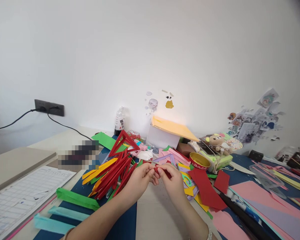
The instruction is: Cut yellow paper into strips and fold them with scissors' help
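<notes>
My left hand [144,176] and my right hand [170,176] meet over the middle of the desk. Both have their fingers pinched on a small piece of red paper [156,169], mostly covered by the fingertips and thumbs. Left of my hands lies a heap of folded red paper strips [115,175], with yellow strips [99,170] and some green among them. A red paper triangle frame [123,142] stands behind that heap. On the right, a red paper sheet [206,188] rests over scraps of coloured paper.
Behind my hands stands a white box [162,136] under an orange sheet. A bottle [120,121] is near the wall. To the right are a gold-and-red tin [200,161], a plush bear [218,143] and pink sheets [267,203]. Green strips [77,199] and a printed sheet [27,201] lie left.
</notes>
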